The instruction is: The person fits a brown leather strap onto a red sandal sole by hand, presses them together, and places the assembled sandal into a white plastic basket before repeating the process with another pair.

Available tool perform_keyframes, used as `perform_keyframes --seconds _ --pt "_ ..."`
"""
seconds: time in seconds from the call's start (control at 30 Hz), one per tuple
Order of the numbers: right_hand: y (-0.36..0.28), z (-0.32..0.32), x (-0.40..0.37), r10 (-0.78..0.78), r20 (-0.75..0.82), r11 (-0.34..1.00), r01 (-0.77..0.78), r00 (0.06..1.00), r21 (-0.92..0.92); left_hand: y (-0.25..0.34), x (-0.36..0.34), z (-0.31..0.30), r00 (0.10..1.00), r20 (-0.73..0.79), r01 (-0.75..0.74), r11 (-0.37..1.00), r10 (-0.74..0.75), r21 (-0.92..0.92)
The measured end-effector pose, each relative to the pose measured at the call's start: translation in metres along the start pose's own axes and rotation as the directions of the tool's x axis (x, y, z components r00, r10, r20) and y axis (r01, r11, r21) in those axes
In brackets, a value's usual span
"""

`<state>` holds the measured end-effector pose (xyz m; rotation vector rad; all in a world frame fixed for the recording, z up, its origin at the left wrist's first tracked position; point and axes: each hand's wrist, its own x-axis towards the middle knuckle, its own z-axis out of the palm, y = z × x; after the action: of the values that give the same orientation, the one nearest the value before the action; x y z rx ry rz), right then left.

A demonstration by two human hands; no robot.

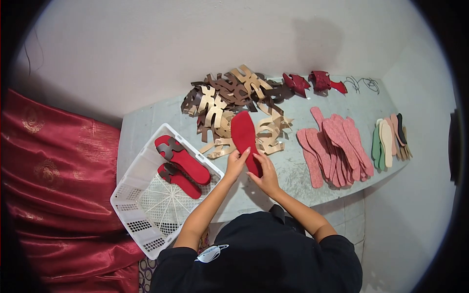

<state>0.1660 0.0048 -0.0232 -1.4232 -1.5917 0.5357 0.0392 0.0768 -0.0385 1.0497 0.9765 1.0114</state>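
Note:
A red shoe sole (243, 131) is held up over the table, its wide end pointing away from me. My left hand (236, 165) grips its left edge near the middle, thumb on top. My right hand (265, 177) has hold of the narrower end from the right, fingers curled round the edge. Just beyond the sole lies a heap of cut sandal straps (229, 90) in brown, gold and beige. Left of my hands, a white plastic basket (141, 215) contains a pair of red sandals (188, 166) with dark straps.
Pink soles (337, 146) are stacked at the right of the table (288, 188). Green, cream and black soles (386, 141) stand beyond them. Dark red straps (320, 80) and thin wires (364, 84) lie at the back. Red satin cloth (58, 180) hangs at left.

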Motion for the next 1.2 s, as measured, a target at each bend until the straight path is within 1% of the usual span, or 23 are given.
perform_keyframes --seconds 0.07,0.1,0.17,0.2,0.23,0.27,0.33,0.4,0.47,0.5,0.53,0.6,0.63,0.67,0.73,0.77,0.8,0.87,0.93,1.03,1.13,1.17,1.2 --pt "0.002 0.001 0.011 -0.133 0.085 0.980 0.144 0.987 -0.135 0.002 0.007 -0.012 0.998 -0.056 0.005 0.998 -0.008 -0.062" --pt "0.006 0.000 0.016 -0.156 0.115 0.982 0.167 0.981 -0.089 0.006 0.010 -0.016 0.997 -0.080 0.006 0.998 -0.011 -0.067" --pt "0.019 -0.005 0.030 -0.205 0.132 0.967 0.221 0.970 -0.127 0.014 0.014 -0.025 0.994 -0.105 -0.001 0.998 -0.007 -0.071" --pt "0.027 -0.007 0.039 -0.245 0.151 0.950 0.268 0.958 -0.162 0.020 0.015 -0.028 0.992 -0.116 0.042 0.993 -0.055 -0.113" --pt "0.035 -0.007 0.051 -0.240 0.172 0.950 0.268 0.955 -0.163 0.024 0.016 -0.031 0.987 -0.125 0.084 0.984 -0.104 -0.155" --pt "0.046 -0.007 0.064 -0.250 0.171 0.948 0.277 0.953 -0.159 0.024 0.018 -0.033 0.987 -0.129 0.074 0.985 -0.095 -0.153" --pt "0.071 -0.002 0.090 -0.302 0.284 0.825 0.398 0.910 -0.401 0.021 0.022 -0.037 0.981 -0.156 0.083 0.980 -0.112 -0.180" --pt "0.090 0.006 0.116 -0.323 0.314 0.802 0.434 0.893 -0.411 0.020 0.022 -0.036 0.981 -0.154 0.087 0.977 -0.119 -0.197" --pt "0.101 0.013 0.141 -0.219 0.484 0.658 0.495 0.847 -0.567 0.019 0.022 -0.035 0.975 -0.129 0.150 0.961 -0.183 -0.230" --pt "0.116 0.024 0.152 -0.247 0.480 0.587 0.524 0.842 -0.618 0.020 0.022 -0.035 0.974 -0.128 0.151 0.954 -0.188 -0.257" --pt "0.123 0.032 0.164 -0.256 0.478 0.583 0.528 0.840 -0.617 0.016 0.024 -0.036 0.975 -0.131 0.141 0.956 -0.179 -0.256" --pt "0.128 0.044 0.185 -0.191 0.483 0.516 0.506 0.854 -0.691 0.014 0.026 -0.039 0.962 -0.180 0.124 0.917 -0.205 -0.379" --pt "0.127 0.047 0.193 -0.110 0.495 0.538 0.470 0.862 -0.700 0.015 0.025 -0.039 0.957 -0.190 0.123 0.899 -0.220 -0.421" --pt "0.126 0.052 0.201 -0.119 0.495 0.538 0.474 0.861 -0.697 0.016 0.025 -0.038 0.957 -0.196 0.115 0.901 -0.214 -0.418" --pt "0.129 0.064 0.215 0.030 0.476 0.509 0.396 0.879 -0.764 0.021 0.024 -0.036 0.940 -0.233 0.144 0.907 -0.251 -0.395" --pt "0.132 0.067 0.219 0.076 0.492 0.495 0.396 0.867 -0.774 0.022 0.024 -0.037 0.936 -0.225 0.161 0.898 -0.271 -0.411" --pt "0.132 0.069 0.222 0.068 0.495 0.499 0.400 0.866 -0.769 0.017 0.025 -0.039 0.935 -0.233 0.155 0.900 -0.267 -0.408" --pt "0.131 0.073 0.225 0.163 0.499 0.494 0.367 0.851 -0.788 0.010 0.028 -0.044 0.936 -0.176 0.194 0.863 -0.306 -0.467" --pt "0.138 0.080 0.227 0.131 0.480 0.490 0.364 0.868 -0.792 0.013 0.028 -0.043 0.936 -0.163 0.206 0.859 -0.313 -0.469" --pt "0.144 0.081 0.230 0.198 0.495 0.464 0.364 0.846 -0.808 0.017 0.026 -0.040 0.937 -0.154 0.208 0.852 -0.315 -0.480" --pt "0.141 0.073 0.233 0.081 0.453 0.585 0.325 0.888 -0.743 0.015 0.027 -0.042 0.934 -0.130 0.239 0.851 -0.334 -0.467" --pt "0.139 0.067 0.233 -0.002 0.438 0.607 0.349 0.899 -0.714 0.014 0.028 -0.042 0.933 -0.128 0.240 0.848 -0.335 -0.473" --pt "0.136 0.060 0.235 0.001 0.443 0.602 0.353 0.897 -0.716 0.013 0.028 -0.042 0.933 -0.137 0.236 0.853 -0.332 -0.466"
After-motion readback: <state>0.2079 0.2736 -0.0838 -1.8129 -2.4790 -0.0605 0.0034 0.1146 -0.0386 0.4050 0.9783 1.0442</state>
